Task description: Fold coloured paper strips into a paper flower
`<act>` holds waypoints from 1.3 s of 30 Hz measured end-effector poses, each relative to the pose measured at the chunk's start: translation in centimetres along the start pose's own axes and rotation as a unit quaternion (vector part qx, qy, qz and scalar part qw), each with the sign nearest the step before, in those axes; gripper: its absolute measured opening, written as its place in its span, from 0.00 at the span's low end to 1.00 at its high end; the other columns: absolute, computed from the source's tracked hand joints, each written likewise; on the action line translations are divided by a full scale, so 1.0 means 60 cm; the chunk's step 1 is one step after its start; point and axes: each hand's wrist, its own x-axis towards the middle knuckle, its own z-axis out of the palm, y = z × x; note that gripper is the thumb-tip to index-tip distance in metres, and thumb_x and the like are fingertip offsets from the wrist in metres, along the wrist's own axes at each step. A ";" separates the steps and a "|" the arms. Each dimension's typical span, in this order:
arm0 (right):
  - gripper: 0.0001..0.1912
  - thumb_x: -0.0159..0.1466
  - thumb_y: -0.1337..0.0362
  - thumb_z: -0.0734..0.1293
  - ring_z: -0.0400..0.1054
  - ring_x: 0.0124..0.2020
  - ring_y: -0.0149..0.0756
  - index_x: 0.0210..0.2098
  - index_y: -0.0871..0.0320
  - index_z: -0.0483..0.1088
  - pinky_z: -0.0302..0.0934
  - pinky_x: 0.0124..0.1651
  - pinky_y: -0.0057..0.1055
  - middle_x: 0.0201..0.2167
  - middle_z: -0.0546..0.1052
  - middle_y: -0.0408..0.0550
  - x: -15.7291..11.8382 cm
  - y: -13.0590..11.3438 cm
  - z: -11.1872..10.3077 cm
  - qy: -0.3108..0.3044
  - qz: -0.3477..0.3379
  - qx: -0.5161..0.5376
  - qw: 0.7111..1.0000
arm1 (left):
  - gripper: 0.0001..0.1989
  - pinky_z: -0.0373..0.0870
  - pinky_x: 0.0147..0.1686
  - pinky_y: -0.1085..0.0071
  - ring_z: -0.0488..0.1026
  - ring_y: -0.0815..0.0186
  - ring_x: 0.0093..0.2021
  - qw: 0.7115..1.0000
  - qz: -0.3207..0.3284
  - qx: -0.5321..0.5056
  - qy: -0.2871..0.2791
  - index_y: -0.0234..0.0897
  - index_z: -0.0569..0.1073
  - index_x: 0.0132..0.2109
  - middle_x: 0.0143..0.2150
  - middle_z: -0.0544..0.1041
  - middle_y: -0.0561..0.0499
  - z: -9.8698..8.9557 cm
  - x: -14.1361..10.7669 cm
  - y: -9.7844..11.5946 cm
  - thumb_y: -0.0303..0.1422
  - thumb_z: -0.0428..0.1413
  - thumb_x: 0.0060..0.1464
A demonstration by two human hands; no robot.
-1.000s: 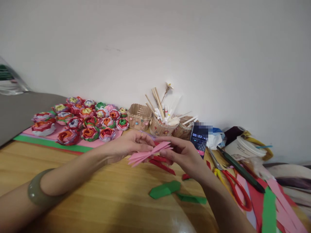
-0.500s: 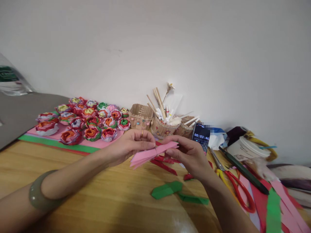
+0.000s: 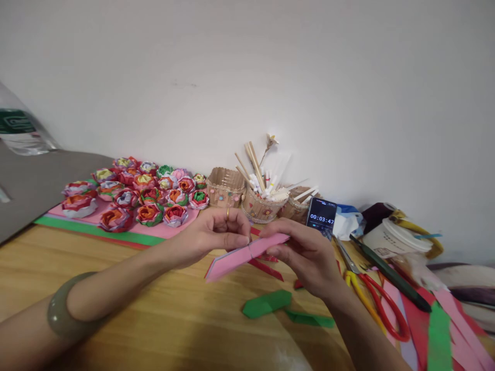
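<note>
A stack of folded pink paper strips (image 3: 235, 262) is held over the table, with darker layers showing at its left end. A thin tie (image 3: 250, 251) wraps round its middle and leads up to the fingertips of my left hand (image 3: 226, 232). That hand is closed in a pinch at the top edge of the paper; the stack's left end sticks out below it. My right hand (image 3: 303, 252) grips the stack's right end between thumb and fingers. On the table below lie folded green strips (image 3: 266, 304) and red strips (image 3: 266, 269), partly behind my right hand.
Several paper flowers (image 3: 149, 196) sit on coloured sheets (image 3: 185, 221) at the left. Decorated baskets (image 3: 226, 186) with sticks stand by the wall, near a phone (image 3: 322, 214) with a running timer. Scissors (image 3: 382, 304), a dark-green long tool (image 3: 392, 273), a white tub (image 3: 398, 239) and paper strips crowd the right.
The pink stack has turned so its broad face shows and its fanned layers sit closer together. My left fingertips have shifted slightly down along its top edge. My right hand keeps its hold.
</note>
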 end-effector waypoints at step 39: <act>0.10 0.61 0.59 0.62 0.66 0.20 0.29 0.31 0.59 0.70 0.62 0.23 0.25 0.19 0.70 0.41 -0.002 0.003 0.019 0.110 0.127 -0.030 0.985 | 0.10 0.64 0.27 0.75 0.66 0.72 0.26 0.981 -0.031 0.192 0.029 0.34 0.71 0.40 0.31 0.73 0.51 0.021 -0.002 0.008 0.34 0.51 0.54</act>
